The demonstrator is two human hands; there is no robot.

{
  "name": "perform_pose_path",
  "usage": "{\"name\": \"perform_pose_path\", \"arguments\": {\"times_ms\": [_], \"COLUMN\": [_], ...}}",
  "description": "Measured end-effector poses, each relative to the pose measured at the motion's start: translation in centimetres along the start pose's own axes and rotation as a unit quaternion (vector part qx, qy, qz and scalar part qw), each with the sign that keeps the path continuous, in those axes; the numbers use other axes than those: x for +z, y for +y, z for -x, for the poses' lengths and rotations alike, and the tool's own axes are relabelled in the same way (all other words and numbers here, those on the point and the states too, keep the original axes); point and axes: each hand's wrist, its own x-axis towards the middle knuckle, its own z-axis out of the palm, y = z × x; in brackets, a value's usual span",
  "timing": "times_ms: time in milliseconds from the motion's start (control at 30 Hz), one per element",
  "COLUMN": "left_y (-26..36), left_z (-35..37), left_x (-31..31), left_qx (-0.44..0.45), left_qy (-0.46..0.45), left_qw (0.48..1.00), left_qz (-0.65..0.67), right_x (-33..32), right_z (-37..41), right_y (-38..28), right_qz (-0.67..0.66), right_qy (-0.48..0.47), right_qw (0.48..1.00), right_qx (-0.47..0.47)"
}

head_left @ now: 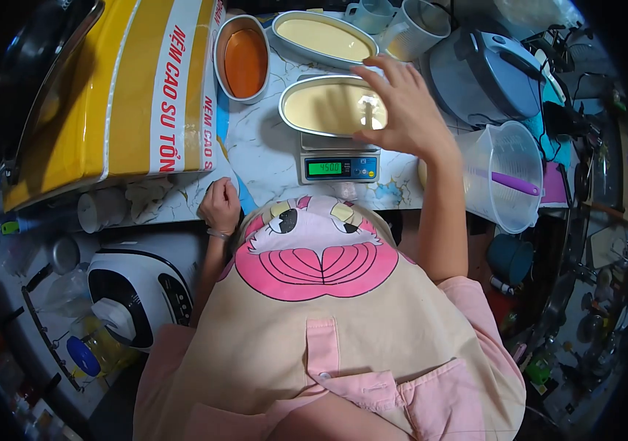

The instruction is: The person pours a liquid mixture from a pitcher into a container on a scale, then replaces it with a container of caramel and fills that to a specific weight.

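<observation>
An oval metal tin (296, 126) of smooth pale-yellow batter sits on a digital kitchen scale (365, 170), whose green display (329, 168) appears to read 450.0. My right hand (411, 110) spans the tin's right end, thumb at the near rim and fingers at the far rim. Just behind is a second oval tin (325, 35) of the same batter. A third oval tin (242, 59), to the left, has an orange-brown layer at its bottom. My left hand (220, 204) is curled closed at the table's front edge, nothing visible in it.
A large yellow carton (130, 88) takes up the left of the marbled table (255, 132). On the right stand a grey rice cooker (475, 73) and a clear measuring jug (509, 176) with a purple-handled utensil (516, 183). Two more jugs are at the back. A white appliance (138, 294) is below left.
</observation>
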Motion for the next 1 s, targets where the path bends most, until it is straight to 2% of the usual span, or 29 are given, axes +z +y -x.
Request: {"name": "perform_pose_path", "arguments": {"times_ms": [33, 100, 133, 200, 233, 300, 433, 733, 933, 1000], "left_y": [-0.1, 0.0, 0.0, -0.1, -0.2, -0.3, -0.2, -0.1, 0.0, -0.1], "left_z": [0.0, 0.0, 0.0, 0.0, 0.1, 0.1, 0.1, 0.1, 0.1, 0.1], "left_x": [0.0, -0.1, -0.1, 0.1, 0.1, 0.1, 0.1, 0.1, 0.0, 0.1], "left_qx": [0.005, 0.005, 0.005, 0.012, 0.017, 0.018, 0.021, 0.021, 0.016, 0.015], "left_qy": [0.003, 0.001, -0.002, 0.004, 0.008, 0.008, 0.009, 0.019, 0.013, 0.015], "left_qw": [1.0, 1.0, 1.0, 1.0, 1.0, 1.0, 1.0, 1.0, 1.0, 1.0], "left_qz": [0.001, 0.0, 0.002, 0.001, -0.001, -0.002, 0.001, -0.004, 0.002, 0.006], "right_x": [1.6, 4.0, 4.3, 4.6, 4.5, 4.1, 3.6, 3.4, 3.0, 3.2], "right_z": [-0.5, -1.4, -1.8, -2.7, -3.0, -3.6, -4.1, -4.5, -5.6, -6.0], "right_y": [0.5, 1.2, 1.3, 1.1, 1.0, 0.9, 0.7, 1.3, 1.5, 1.8], "right_qz": [0.0, 0.057, 0.058, 0.046, 0.047, 0.01, 0.02, 0.036, 0.058, 0.06], "right_qy": [0.001, -0.075, -0.075, -0.194, -0.194, -0.254, -0.257, -0.202, -0.198, -0.166], "right_qw": [1.0, 0.995, 0.995, 0.979, 0.979, 0.965, 0.965, 0.978, 0.974, 0.977], "right_qx": [-0.002, 0.005, 0.005, 0.04, 0.04, 0.064, 0.058, 0.046, 0.092, 0.119]}}
